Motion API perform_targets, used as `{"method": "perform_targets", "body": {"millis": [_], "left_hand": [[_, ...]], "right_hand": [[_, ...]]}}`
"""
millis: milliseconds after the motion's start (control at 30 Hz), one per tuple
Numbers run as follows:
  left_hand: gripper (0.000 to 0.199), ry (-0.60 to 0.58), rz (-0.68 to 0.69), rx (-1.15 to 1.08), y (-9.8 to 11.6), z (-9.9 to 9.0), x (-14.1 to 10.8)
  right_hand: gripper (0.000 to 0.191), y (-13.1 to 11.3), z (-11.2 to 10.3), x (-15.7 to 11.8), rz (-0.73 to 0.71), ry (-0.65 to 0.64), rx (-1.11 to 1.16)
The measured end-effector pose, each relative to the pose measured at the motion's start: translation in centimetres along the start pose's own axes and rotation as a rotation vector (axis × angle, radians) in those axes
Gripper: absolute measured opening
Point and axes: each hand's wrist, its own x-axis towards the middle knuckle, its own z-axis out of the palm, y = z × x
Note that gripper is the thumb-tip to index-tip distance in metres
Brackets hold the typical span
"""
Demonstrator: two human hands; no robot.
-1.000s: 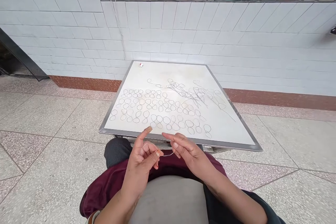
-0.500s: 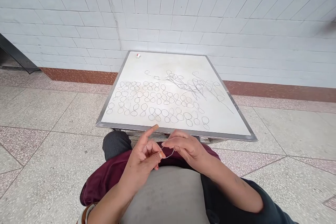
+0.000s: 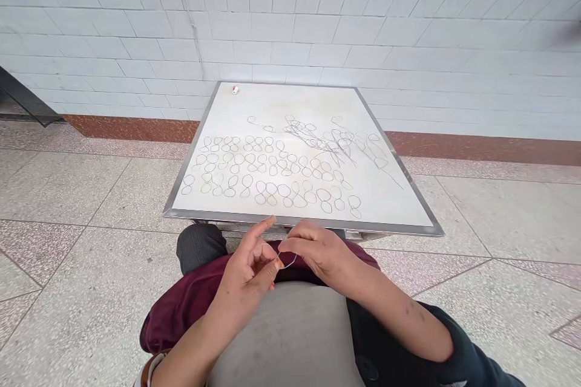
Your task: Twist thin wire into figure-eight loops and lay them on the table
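Over my lap, just in front of the table's near edge, my left hand (image 3: 254,266) pinches a thin looped wire (image 3: 290,262) between thumb and fingers, with the index finger stretched out. My right hand (image 3: 315,249) has its fingertips closed on the same wire, close beside the left fingertips. Part of the loop is hidden behind the fingers. On the white table lie rows of wire pieces bent into figure-eight shapes (image 3: 271,192). Behind them to the right is a tangled pile of longer wires with looped ends (image 3: 318,140).
The white table (image 3: 290,99) has a metal rim and stands against a white tiled wall (image 3: 318,30). A small red and white object (image 3: 235,90) lies at its far left corner. A dark panel (image 3: 27,97) stands at the far left on the floor.
My right fingertips have moved slightly left, closer to my left fingertips, and less of the loop shows between the hands. The view has shifted slightly.
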Motion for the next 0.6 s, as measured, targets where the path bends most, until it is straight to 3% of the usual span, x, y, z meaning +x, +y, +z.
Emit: {"method": "perform_targets", "body": {"millis": [233, 433, 600], "left_hand": [[0.053, 0.027, -0.01, -0.084, -0.3, 0.3, -0.1], [0.048, 0.05, 0.002, -0.091, -0.5, 0.3, -0.2], [0.048, 0.082, 0.02, -0.126, -0.9, 0.2, -0.2]], "right_hand": [[0.032, -0.4, -0.3, 0.0, -0.003, -0.012, -0.11], [0.03, -0.7, -0.2, 0.1, 0.026, 0.011, -0.016], [0.011, -1.3, 1.3, 0.2, 0.298, 0.176, 0.269]]}}
